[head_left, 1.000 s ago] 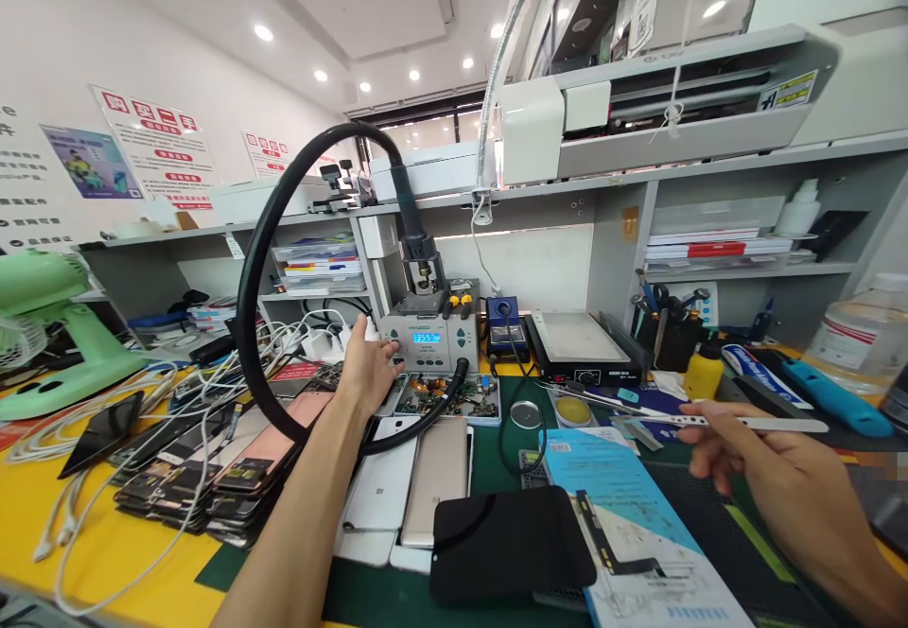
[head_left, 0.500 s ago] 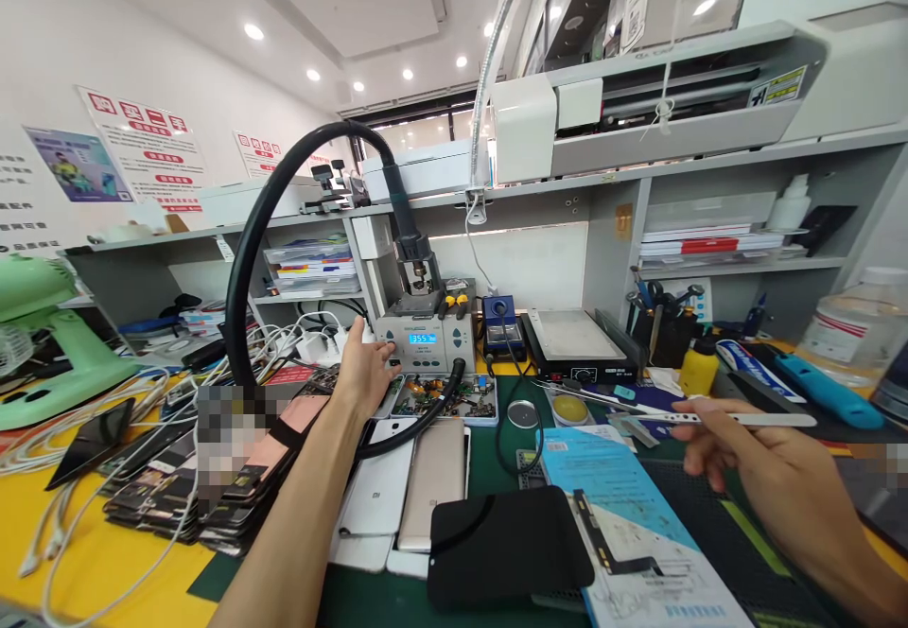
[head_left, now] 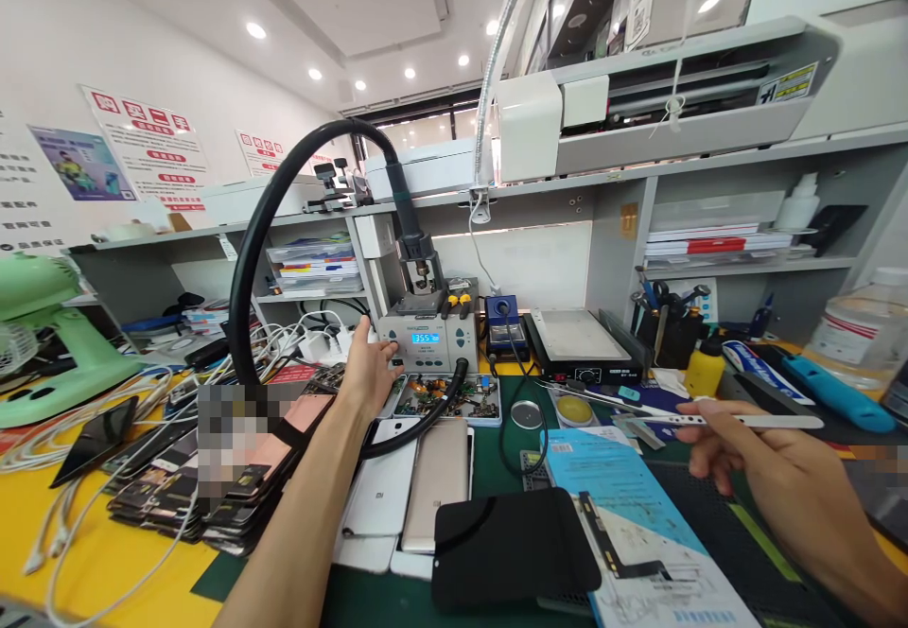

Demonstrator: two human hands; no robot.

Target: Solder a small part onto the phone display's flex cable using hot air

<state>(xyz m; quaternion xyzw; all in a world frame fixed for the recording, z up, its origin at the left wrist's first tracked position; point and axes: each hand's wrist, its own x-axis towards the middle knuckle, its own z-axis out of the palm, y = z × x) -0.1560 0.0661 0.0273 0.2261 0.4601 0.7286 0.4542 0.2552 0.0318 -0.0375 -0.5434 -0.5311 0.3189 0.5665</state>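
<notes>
Fingers point(head_left: 385, 352) of your left hand point(head_left: 364, 380): spread, thumb apart, holding nothing, at the left end of the front panel of the grey hot-air station point(head_left: 426, 339), by its buttons; whether a fingertip presses one cannot be told. Station: toward the rear edge of the tabletop point(head_left: 106, 552), near its middle, display lit at 355. Handpiece point(head_left: 410, 226): seated in the holder on top, its black hose point(head_left: 242, 269) looping out to the left. Your right hand point(head_left: 762, 458): thumb and fingers pinching pale tweezers point(head_left: 780, 422), tips pointing left, above the right half of the tabletop. Toward the front edge: a black panel point(head_left: 511, 548) lying flat and, just right of it, a dark ribbon part point(head_left: 604, 543) on a blue-and-white booklet point(head_left: 645, 514). Progress, as judged from these positions: station powered, tweezers in hand; handpiece not yet lifted, panel and ribbon part touched by neither hand, so you appear to be at the setting-up stage
</notes>
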